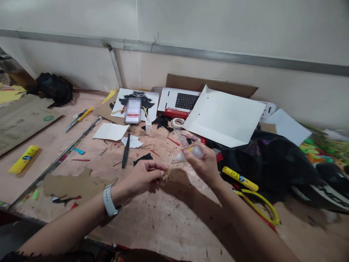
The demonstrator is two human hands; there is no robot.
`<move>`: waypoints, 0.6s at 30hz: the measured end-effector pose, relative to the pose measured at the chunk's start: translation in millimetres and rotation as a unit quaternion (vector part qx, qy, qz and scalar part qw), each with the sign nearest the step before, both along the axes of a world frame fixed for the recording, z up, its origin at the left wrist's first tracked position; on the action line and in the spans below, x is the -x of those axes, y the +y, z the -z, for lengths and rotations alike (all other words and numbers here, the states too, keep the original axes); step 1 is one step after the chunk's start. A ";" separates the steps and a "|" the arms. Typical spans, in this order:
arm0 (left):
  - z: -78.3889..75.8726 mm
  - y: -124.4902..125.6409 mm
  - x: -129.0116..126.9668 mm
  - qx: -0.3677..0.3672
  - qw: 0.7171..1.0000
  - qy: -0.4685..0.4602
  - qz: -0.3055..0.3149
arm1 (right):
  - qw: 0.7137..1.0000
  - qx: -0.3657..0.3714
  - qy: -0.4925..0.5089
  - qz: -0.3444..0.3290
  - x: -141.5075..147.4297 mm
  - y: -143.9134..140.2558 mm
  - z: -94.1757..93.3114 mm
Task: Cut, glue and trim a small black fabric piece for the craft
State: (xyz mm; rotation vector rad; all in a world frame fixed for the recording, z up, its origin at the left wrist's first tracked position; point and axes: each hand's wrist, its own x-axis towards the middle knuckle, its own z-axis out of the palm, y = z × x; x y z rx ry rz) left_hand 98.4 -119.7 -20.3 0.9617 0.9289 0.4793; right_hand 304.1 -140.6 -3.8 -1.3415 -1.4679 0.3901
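Note:
My left hand (148, 173), with a pale watch band on its wrist, pinches a small tan piece with a ragged edge (166, 174) just above the table. What the piece is made of is too small to tell. My right hand (204, 163) is wrapped round a translucent squeeze glue bottle (196, 152), tilted so that its narrow nozzle (176, 158) points left and down. The nozzle is a little above and to the right of the tan piece, apart from it. Behind my left hand lies a black scrap (143, 159).
A black-handled tool (126, 153), a white tape roll (178, 123) and a small white bottle (148, 127) lie beyond my hands. At right are a yellow glue tube (240, 178) and yellow-handled scissors (272, 211). Left are cut cardboard (79, 185), another yellow tube (24, 159) and a cutter (79, 119).

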 end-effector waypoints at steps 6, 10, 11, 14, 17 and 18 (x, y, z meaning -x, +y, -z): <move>-1.3 3.5 1.3 0.026 0.999 -0.022 -0.020 | 0.876 0.125 0.465 0.028 -28.3 25.1 12.2; 2.0 6.3 1.3 0.032 0.998 -0.023 -0.039 | 0.821 0.220 0.523 -0.058 -36.8 30.7 21.9; 2.4 6.7 1.0 0.032 0.998 -0.023 -0.041 | 0.821 0.227 0.517 -0.079 -36.5 30.6 25.1; 1.5 8.1 0.8 0.030 0.998 -0.027 -0.052 | 0.841 0.238 0.467 -0.134 -31.8 29.7 35.1; -1.5 13.5 3.6 0.010 0.996 -0.042 -0.080 | 0.890 0.245 0.362 -0.130 -25.7 29.3 42.7; -2.6 16.6 5.6 0.001 0.994 -0.049 -0.094 | 0.903 0.247 0.332 -0.116 -24.0 29.1 44.2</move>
